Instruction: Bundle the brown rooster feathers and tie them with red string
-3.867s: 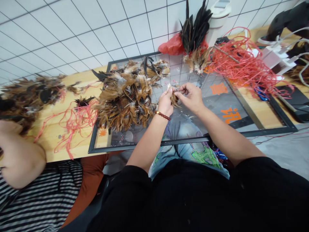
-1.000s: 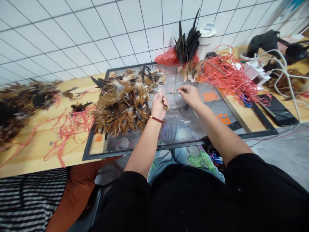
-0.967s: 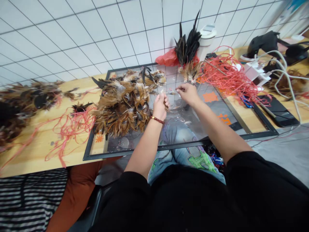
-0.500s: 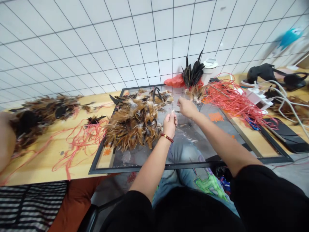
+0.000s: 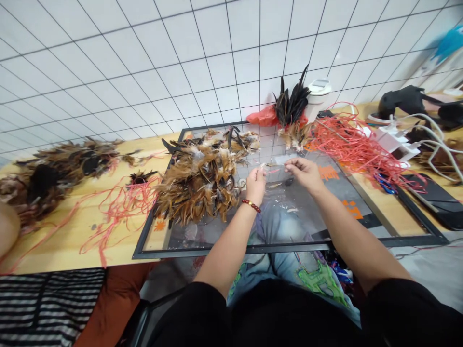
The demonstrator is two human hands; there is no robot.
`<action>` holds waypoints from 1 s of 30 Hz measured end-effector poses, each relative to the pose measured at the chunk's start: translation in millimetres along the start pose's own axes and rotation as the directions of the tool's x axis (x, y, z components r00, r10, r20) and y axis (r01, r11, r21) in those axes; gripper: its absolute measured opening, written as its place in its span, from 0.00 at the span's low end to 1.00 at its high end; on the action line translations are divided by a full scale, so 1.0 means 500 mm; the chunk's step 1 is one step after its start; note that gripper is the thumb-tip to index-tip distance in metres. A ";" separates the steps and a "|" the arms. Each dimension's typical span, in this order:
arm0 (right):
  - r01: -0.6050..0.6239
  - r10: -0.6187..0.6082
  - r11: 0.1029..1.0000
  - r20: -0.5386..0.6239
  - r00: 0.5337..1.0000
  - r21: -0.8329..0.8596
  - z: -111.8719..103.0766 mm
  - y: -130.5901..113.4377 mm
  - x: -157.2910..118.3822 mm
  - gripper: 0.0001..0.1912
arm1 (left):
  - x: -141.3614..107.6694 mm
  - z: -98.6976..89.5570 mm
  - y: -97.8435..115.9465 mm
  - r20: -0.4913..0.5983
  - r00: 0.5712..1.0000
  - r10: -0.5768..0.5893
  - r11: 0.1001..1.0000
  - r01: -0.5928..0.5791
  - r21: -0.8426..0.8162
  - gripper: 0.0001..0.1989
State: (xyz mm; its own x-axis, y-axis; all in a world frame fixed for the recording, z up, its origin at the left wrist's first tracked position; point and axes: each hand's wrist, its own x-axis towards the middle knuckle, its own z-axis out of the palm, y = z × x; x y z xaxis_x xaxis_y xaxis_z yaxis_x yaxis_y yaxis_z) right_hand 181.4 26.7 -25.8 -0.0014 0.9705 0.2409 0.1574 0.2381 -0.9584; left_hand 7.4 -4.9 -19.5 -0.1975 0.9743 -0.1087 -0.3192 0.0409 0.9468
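Observation:
My left hand [image 5: 256, 185], with a beaded bracelet at the wrist, is closed in a pinch above the glass panel. A short pink strand [image 5: 272, 171] sticks out of its fingertips to the right. My right hand [image 5: 304, 173] faces it a little way off, thumb and forefinger pressed together. What they pinch is too small to make out. Left of my hands lies a big heap of brown feathers [image 5: 202, 185]. Beyond them a bunch of black feathers [image 5: 290, 103] stands against the tiled wall.
A black-framed glass panel [image 5: 224, 251] lies on the wooden table [image 5: 144, 255]. Tangled pink string [image 5: 361, 144] fills the right, near a phone [image 5: 439, 202] and white cables [image 5: 430, 125]. More brown feathers [image 5: 68, 164] lie at left, beside a person in a checked garment [image 5: 50, 308].
My right hand has moved right and slightly nearer to me, away from the left hand. The pink strand now shows between them. My left hand has barely moved.

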 end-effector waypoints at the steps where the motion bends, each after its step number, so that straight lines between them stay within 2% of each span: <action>1: -0.029 0.031 0.998 -0.046 0.998 0.049 -0.006 0.005 0.004 0.15 | 0.000 0.003 0.003 0.001 0.999 -0.047 0.996 0.047 -0.080 0.17; 3: -0.062 0.073 0.993 -0.099 0.992 0.104 -0.012 0.008 0.007 0.18 | -0.001 0.007 0.010 0.018 0.994 -0.108 0.977 0.109 -0.186 0.18; 5: -0.068 0.075 0.994 -0.084 0.994 0.091 -0.008 0.006 0.003 0.18 | -0.004 0.009 0.018 0.032 0.991 -0.128 0.961 0.132 -0.242 0.19; 10: -0.038 0.022 0.995 0.162 0.987 0.092 0.024 -0.007 -0.018 0.24 | -0.007 0.007 0.023 0.061 0.990 -0.127 0.950 0.139 -0.280 0.20; 12: -0.080 0.054 0.988 0.195 0.979 0.130 0.033 -0.015 -0.024 0.26 | -0.007 0.006 0.021 0.080 0.990 -0.118 0.958 0.134 -0.252 0.20; 15: -0.147 0.123 0.979 0.169 0.978 0.139 0.037 -0.028 -0.029 0.26 | -0.008 0.005 0.014 0.100 0.993 -0.066 0.985 0.081 -0.149 0.19; 19: -0.122 0.095 0.984 0.196 0.976 0.132 0.040 -0.035 -0.030 0.23 | -0.013 0.001 0.002 0.157 0.988 0.004 1.000 -0.002 -0.013 0.18; 23: -0.113 0.085 0.989 0.253 0.964 0.099 0.044 -0.025 -0.027 0.22 | -0.014 -0.001 -0.008 0.199 0.979 0.029 0.998 -0.041 0.057 0.17; 25: -0.105 0.079 0.989 0.228 0.970 0.105 0.044 -0.018 -0.024 0.22 | -0.013 -0.001 -0.009 0.201 0.979 0.025 0.999 -0.035 0.042 0.16; 28: -0.083 0.064 0.982 0.112 0.992 0.172 0.038 -0.004 -0.016 0.22 | -0.009 0.001 -0.007 0.172 0.985 -0.004 1.000 0.008 -0.022 0.17; 30: -0.070 0.064 0.985 0.044 0.997 0.156 0.033 0.003 -0.011 0.23 | -0.008 0.002 -0.004 0.147 0.989 -0.026 0.998 0.033 -0.047 0.17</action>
State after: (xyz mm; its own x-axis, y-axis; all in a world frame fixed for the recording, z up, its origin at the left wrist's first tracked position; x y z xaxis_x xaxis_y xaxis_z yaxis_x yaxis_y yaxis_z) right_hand 165.4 22.2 -30.9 -0.0345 0.9845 0.1719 0.0007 0.1720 -0.9851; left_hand 9.8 -8.5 -20.4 -0.0504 0.9949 -0.0873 -0.3687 0.0627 0.9274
